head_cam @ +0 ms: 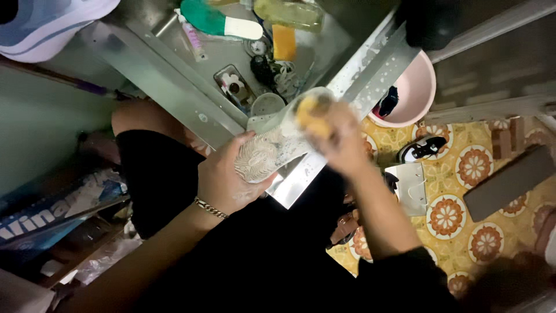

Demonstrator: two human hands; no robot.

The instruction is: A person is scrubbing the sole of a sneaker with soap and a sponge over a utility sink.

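Left hand [223, 179]: grip closed on pale patterned insole [272, 148], held over steel sink [174, 93] edge. Right hand [339, 139]: grip clamps yellow sponge [313, 113] against insole. Step: scrubbing, likely mid-way; next calls for firm strokes

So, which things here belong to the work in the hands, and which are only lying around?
In use:
- left hand holding the pale shoe insole
- right hand pressing the yellow sponge on it
- metal sink beneath

Lying about:
- green insole
- pink basin
- black-and-white sneaker
- yellow bar
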